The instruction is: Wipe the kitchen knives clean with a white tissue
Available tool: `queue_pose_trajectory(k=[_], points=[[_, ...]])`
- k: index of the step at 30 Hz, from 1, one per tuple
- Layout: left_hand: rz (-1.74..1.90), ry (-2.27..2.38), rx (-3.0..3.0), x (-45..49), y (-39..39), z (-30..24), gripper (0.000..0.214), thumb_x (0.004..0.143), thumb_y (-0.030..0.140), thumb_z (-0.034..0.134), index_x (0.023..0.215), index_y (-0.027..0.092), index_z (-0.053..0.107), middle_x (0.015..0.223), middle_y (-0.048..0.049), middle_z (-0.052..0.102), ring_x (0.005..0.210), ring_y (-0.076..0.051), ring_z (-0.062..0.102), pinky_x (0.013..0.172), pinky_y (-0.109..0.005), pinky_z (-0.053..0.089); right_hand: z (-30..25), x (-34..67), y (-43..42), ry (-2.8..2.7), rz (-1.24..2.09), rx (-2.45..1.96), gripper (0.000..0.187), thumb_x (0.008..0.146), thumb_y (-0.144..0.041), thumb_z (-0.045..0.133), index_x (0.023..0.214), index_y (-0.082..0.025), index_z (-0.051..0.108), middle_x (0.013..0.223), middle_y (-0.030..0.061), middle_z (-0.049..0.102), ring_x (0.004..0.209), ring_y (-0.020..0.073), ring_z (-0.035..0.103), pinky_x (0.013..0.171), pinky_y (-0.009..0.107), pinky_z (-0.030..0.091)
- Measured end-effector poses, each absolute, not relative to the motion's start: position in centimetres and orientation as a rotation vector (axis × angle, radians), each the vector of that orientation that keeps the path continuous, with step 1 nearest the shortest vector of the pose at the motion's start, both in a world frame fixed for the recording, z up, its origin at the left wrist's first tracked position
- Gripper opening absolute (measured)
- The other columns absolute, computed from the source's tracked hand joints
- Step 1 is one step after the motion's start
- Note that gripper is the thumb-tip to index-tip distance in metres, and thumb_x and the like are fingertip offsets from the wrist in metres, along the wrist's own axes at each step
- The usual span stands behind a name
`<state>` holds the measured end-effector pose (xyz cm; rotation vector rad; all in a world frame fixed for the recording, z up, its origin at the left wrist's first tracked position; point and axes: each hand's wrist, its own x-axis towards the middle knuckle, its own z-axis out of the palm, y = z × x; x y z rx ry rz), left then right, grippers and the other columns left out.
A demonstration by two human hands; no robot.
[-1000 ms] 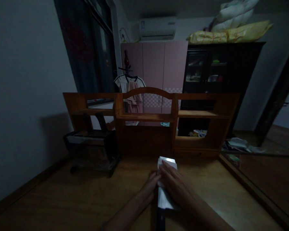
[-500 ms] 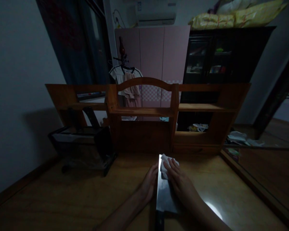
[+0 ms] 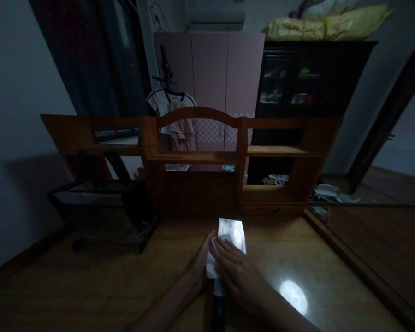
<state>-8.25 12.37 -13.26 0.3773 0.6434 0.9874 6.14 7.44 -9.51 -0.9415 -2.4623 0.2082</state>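
Note:
A cleaver (image 3: 235,233) with a broad shiny blade and a dark handle (image 3: 219,313) lies in front of me, its handle toward me. My left hand (image 3: 199,265) holds the blade along its left edge, its fingers partly hidden behind it. Across the lower part of the blade, my right hand (image 3: 237,272) presses a folded white tissue (image 3: 212,267) against the metal with its fingers together. The upper part of the blade is uncovered and reflects light.
A dark knife block (image 3: 103,207) with black-handled knives stands on the wooden tabletop (image 3: 124,286) at left. A wooden shelf unit (image 3: 193,157) runs along the back edge. Bright light reflects on the tabletop (image 3: 293,297) at right.
My right hand and the tissue have slid from the blade's far end down toward the handle. The whole view has shifted, with the room's things now farther left.

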Motion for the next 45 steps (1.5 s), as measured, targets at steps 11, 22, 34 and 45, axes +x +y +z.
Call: queue_pose_trajectory(k=[11,22,34,45], points=[[0.972,0.497,0.563,-8.6,12.1,-12.7,0.059,0.089,0.054,0.044,0.116,0.005,0.063,0.105,-0.0162,0.070,0.100,-0.029,0.065,0.094,-0.036,0.043,-11.8,10.0,10.8,-2.197,-0.087,-1.395,0.048,0.101,-0.035,0.030,0.146,-0.018,0.030,0.149,0.0092,0.032,0.139,0.0244,0.026,0.113,0.053,0.025],[0.989,0.477,0.447,-8.4,12.7,-14.3,0.057,0.088,0.053,0.047,0.115,0.005,0.064,0.104,-0.0162,0.070,0.102,-0.029,0.064,0.094,-0.038,0.044,-8.1,7.8,7.5,-2.549,0.021,-1.048,0.055,0.102,-0.033,0.030,0.150,-0.024,0.005,0.156,-0.0007,0.009,0.143,0.0169,0.009,0.118,0.040,0.017],[0.955,0.443,0.517,-8.9,12.6,-13.6,0.061,0.090,0.056,0.040,0.121,0.007,0.061,0.108,-0.0161,0.069,0.104,-0.030,0.063,0.095,-0.039,0.042,-9.9,8.8,8.8,-2.463,-0.068,-1.252,0.054,0.101,-0.042,0.028,0.149,-0.020,0.019,0.153,0.0047,0.021,0.141,0.0204,0.020,0.115,0.045,0.026],[0.963,0.430,0.522,-8.6,12.1,-12.8,0.059,0.090,0.054,0.043,0.116,0.006,0.064,0.104,-0.0163,0.070,0.102,-0.030,0.064,0.095,-0.038,0.042,-9.8,9.5,9.2,-2.209,-0.280,-1.293,0.061,0.099,-0.042,0.036,0.150,-0.019,0.014,0.154,0.0086,0.021,0.141,0.0251,0.019,0.112,0.049,0.030]])
